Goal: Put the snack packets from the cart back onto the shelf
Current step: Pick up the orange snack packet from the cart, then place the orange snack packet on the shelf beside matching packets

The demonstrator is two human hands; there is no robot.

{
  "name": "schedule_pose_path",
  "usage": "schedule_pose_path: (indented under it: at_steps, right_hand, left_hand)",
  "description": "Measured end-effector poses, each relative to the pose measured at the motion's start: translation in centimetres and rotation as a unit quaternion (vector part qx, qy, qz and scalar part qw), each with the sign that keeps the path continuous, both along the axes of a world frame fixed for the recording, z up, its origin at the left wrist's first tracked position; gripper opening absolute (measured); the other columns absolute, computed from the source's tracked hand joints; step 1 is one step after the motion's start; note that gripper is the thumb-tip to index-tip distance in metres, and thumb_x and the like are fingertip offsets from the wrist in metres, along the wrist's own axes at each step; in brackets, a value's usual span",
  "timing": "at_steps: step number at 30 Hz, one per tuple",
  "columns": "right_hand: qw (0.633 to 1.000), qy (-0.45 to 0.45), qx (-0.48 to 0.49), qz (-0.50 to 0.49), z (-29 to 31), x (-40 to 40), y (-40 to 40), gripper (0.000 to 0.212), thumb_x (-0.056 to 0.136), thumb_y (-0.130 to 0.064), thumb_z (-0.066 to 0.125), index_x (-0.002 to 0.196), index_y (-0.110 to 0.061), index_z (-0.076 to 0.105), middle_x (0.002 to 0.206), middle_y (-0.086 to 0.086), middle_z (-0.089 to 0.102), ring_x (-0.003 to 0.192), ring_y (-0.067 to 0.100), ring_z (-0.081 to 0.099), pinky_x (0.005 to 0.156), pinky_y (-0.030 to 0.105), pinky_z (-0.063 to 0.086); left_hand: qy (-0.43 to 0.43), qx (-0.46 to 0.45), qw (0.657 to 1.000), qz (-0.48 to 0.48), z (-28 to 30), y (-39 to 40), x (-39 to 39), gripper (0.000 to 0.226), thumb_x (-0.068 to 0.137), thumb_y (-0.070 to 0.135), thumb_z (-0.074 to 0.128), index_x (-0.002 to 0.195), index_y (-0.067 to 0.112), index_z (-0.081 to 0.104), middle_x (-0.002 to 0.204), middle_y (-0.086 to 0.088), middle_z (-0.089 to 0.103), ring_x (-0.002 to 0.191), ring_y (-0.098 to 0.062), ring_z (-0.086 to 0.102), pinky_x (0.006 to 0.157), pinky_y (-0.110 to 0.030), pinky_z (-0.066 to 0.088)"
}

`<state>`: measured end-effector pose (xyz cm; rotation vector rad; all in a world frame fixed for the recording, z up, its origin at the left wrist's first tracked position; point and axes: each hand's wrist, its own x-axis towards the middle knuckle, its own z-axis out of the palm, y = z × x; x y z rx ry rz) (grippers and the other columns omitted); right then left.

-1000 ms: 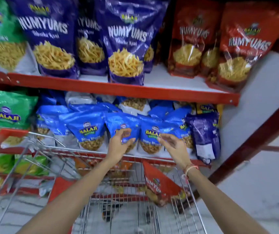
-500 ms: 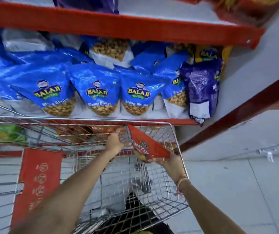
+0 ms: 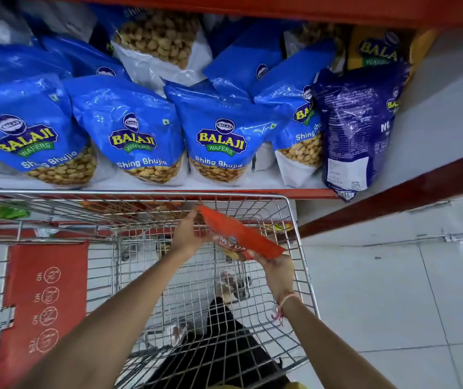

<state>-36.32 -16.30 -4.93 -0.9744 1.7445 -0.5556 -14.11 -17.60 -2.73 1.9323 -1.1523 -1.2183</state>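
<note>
A red snack packet (image 3: pixel 238 237) is held inside the wire cart (image 3: pixel 289 220), tilted with one corner up toward the shelf. My left hand (image 3: pixel 187 234) grips its upper left end. My right hand (image 3: pixel 276 269) grips its lower right end from below. On the shelf (image 3: pixel 168 188) just beyond the cart stand several blue Balaji packets (image 3: pixel 219 130) in a row, with a dark purple packet (image 3: pixel 356 127) at the right end.
The cart's red child-seat flap (image 3: pixel 42 310) lies at the left. A red shelf edge (image 3: pixel 252 7) runs overhead. A slanted red shelf post (image 3: pixel 393 200) stands at the right, with white tiled floor (image 3: pixel 393 304) below. More packets sit on a lower shelf behind the cart's front wall.
My hands left the blue packets on the shelf and dropped into the cart. They took hold of the red packet, and my view tilted downward.
</note>
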Motion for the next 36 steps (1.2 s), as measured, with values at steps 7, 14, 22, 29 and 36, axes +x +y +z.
schedule_pose_path:
  at_steps: [7,14,22,29,36]
  right_hand:
    - [0.999,-0.011,0.001,0.035,0.9,-0.2,0.6,0.008,0.081,0.0,0.075,0.088,-0.002,0.077,0.04,-0.019,0.062,0.04,-0.001,0.047,0.037,0.007,0.037]
    - [0.99,-0.054,-0.075,0.103,4.5,-0.2,1.9,0.031,0.081,0.004,0.074,0.076,-0.027,0.074,0.065,-0.023,0.076,0.062,0.002,0.072,0.061,0.01,0.054]
    - [0.967,-0.145,-0.185,0.095,12.1,1.1,1.5,0.04,0.079,0.006,0.075,0.06,-0.028,0.076,0.055,-0.013,0.074,0.044,-0.005,0.061,0.046,0.007,0.046]
    - [0.924,-0.221,-0.304,0.077,20.7,2.9,-1.4,0.026,0.073,0.004,0.078,0.064,-0.02,0.078,0.059,-0.012,0.075,0.056,-0.003,0.064,0.059,0.01,0.053]
    - [0.892,-0.259,-0.364,0.073,30.5,3.3,-5.5,0.026,0.055,-0.031,0.086,0.078,-0.02,0.083,0.079,0.006,0.082,0.075,0.022,0.076,0.071,0.035,0.065]
  left_hand:
    - [0.02,0.024,0.998,0.05,0.0,3.3,0.9,0.032,0.066,0.012,0.08,0.095,0.002,0.07,0.1,-0.012,0.072,0.089,-0.024,0.067,0.082,-0.033,0.054]
    - [0.131,-0.034,0.983,0.121,3.2,8.1,0.8,0.022,0.073,-0.005,0.07,0.095,-0.008,0.066,0.084,0.0,0.069,0.071,-0.004,0.069,0.06,-0.008,0.052]
    - [0.212,-0.153,0.954,0.147,10.3,8.8,1.5,0.023,0.077,-0.008,0.065,0.096,0.005,0.064,0.076,0.009,0.077,0.076,-0.004,0.071,0.065,-0.013,0.055]
    - [0.212,-0.295,0.919,0.151,19.4,6.5,2.2,0.028,0.076,0.0,0.069,0.094,0.022,0.067,0.085,0.012,0.078,0.08,-0.006,0.072,0.064,-0.015,0.056]
    - [0.209,-0.395,0.887,0.116,28.6,2.4,2.6,0.017,0.077,0.004,0.069,0.089,0.016,0.068,0.082,0.011,0.078,0.08,-0.006,0.072,0.064,-0.013,0.055]
